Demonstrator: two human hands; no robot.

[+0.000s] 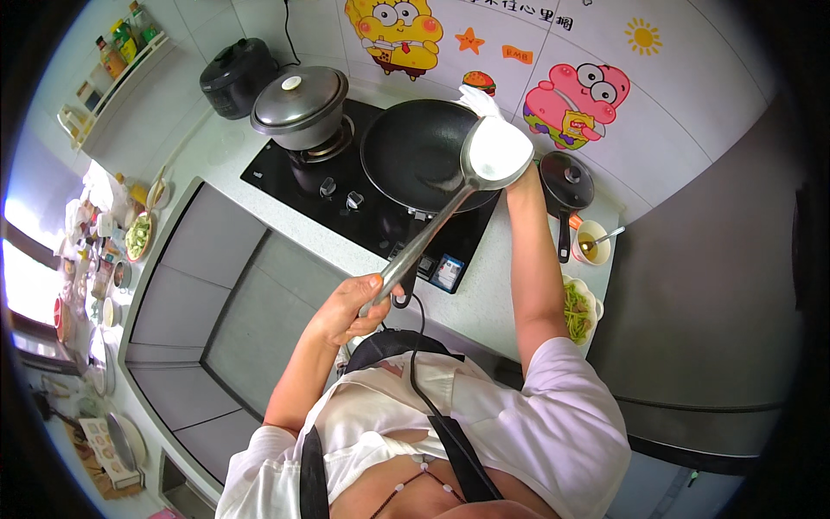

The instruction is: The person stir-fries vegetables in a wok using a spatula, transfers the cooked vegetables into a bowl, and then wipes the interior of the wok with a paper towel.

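My left hand [353,304], low in front of my body, is closed round the handle of a metal wok spatula [432,227]. The spatula slants up to the right, and its broad head shines white over the right edge of a black wok [411,156]. My right hand [521,178] is at that head and mostly hidden behind it. A crumpled white paper towel [481,100] sticks out past the head, where the right fingers would be; it appears held by them. The wok stands on the right side of the black gas hob [298,190]. Its visible inside is dark.
A lidded grey pot [303,130] stands on the left burner, with a black cooker [238,78] behind. Right of the wok are a small lidded pan [566,179], a cup with a spoon [591,251] and a dish of green vegetables [577,313]. A grey fridge [705,268] borders the right.
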